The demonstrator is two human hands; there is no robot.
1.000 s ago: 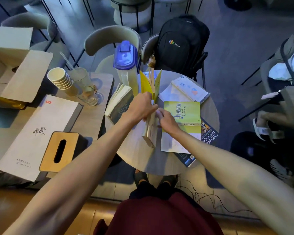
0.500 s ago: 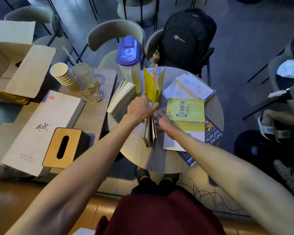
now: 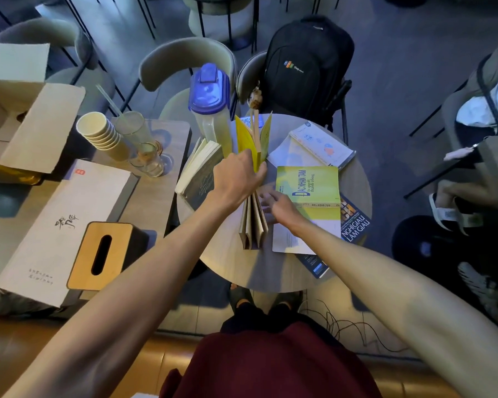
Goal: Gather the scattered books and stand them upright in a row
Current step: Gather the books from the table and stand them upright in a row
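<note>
Yellow covers fanned open at the far end of the standing books point(image 3: 253, 196), which stood mid-worktop point(image 3: 227, 262) in a short row. The left hand point(image 3: 236, 179) was clamped over their tops; the right hand point(image 3: 276, 206), fingers loosely spread, lay beside them, touching the flat green book point(image 3: 308, 191). Let go, the splayed row would likely topple. A leaning book point(image 3: 200, 170) and jug point(image 3: 210, 107) crowded the left; a blue book point(image 3: 354, 225) overhung the right rim. The near edge lay bare.

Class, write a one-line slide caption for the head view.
Left hand steadies upright yellow-covered books on round table; right hand reaches beside them.
</note>
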